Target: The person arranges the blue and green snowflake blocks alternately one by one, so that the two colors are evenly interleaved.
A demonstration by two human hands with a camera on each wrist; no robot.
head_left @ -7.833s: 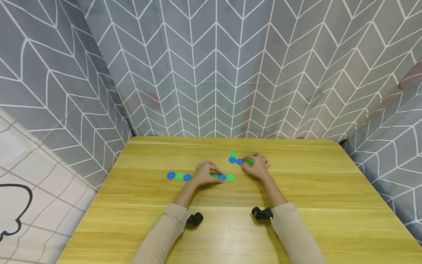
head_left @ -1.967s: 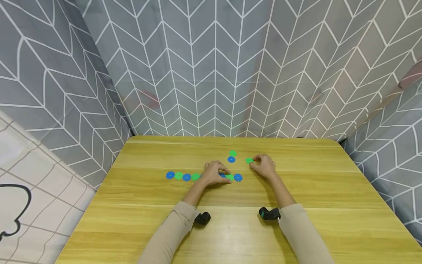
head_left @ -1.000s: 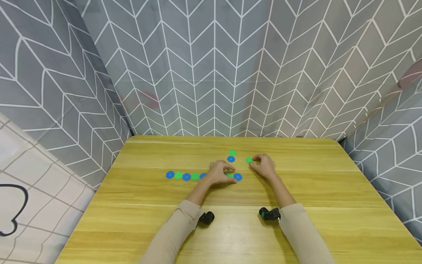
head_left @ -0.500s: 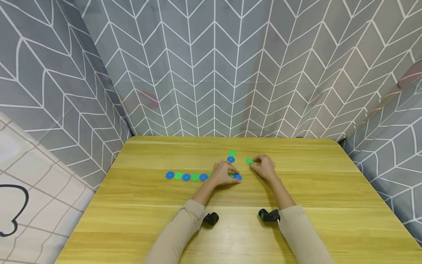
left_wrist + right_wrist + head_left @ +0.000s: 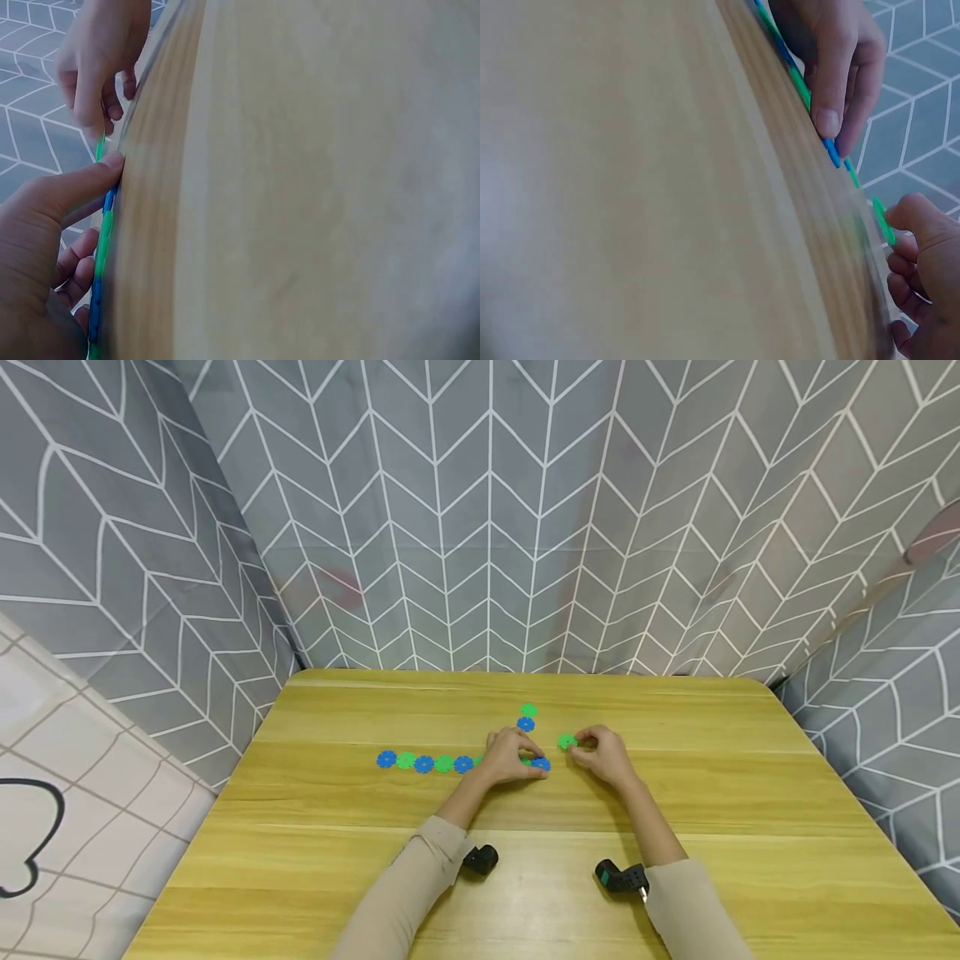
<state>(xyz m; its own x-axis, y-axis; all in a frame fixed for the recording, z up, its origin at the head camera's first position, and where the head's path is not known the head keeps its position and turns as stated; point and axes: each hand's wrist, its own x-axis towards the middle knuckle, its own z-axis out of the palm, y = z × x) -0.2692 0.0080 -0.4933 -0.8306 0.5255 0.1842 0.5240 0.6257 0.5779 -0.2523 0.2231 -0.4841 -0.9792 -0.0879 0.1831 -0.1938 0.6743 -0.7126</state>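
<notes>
A row of notched plastic discs, blue and green by turns, runs across the table in the head view; a blue disc (image 5: 386, 759) forms its left end. My left hand (image 5: 512, 757) pinches the blue disc (image 5: 541, 764) at the right end and covers part of the row. Just right and slightly beyond, my right hand (image 5: 606, 757) pinches a green disc (image 5: 567, 742) between thumb and fingers. In the right wrist view that green disc (image 5: 883, 220) is tilted on edge, apart from the row. The left wrist view shows the row edge-on beneath my left hand (image 5: 52, 210).
Beyond the hands lie a loose green disc (image 5: 528, 710) and a loose blue disc (image 5: 526, 724), close together. The wooden table (image 5: 750, 793) ends at a grey patterned curtain (image 5: 465, 527). Black wrist cameras (image 5: 480, 860) sit on both forearms.
A blue disc has joined the row's right end since the oldest frame. My left hand has slid right along the row onto it. My right hand has just drawn the green disc nearer.
</notes>
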